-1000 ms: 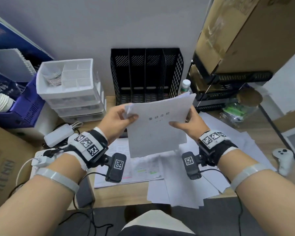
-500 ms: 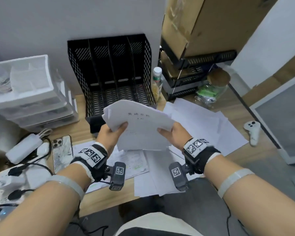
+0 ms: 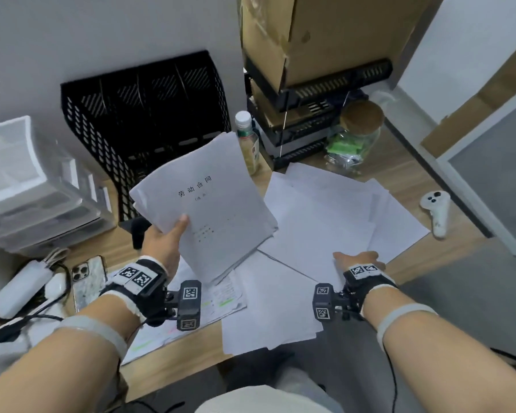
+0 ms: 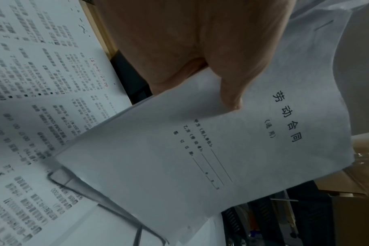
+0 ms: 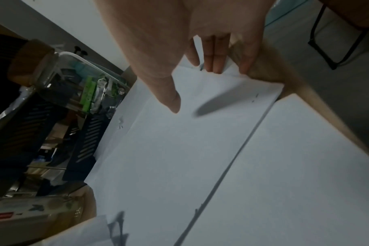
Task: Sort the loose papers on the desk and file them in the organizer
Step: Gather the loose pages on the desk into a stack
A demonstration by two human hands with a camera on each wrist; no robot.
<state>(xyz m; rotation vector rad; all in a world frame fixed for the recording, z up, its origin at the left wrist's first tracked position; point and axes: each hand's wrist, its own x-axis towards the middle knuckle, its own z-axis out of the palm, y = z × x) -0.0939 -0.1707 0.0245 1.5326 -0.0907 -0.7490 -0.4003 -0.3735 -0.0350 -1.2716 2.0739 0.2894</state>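
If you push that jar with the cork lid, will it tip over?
Probably not easily: the jar looks squat and stands upright on the desk. Its clear wall looks like glass, so likely breakable. The green packets inside seem light.

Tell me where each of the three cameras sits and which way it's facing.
Head: on the head, facing down at the desk; both forearms, left hand, right hand show.
Left wrist: along the left hand at the contract stack it grips.
Right wrist: along the open right hand's fingers at loose papers.
Head and left wrist share the stack.
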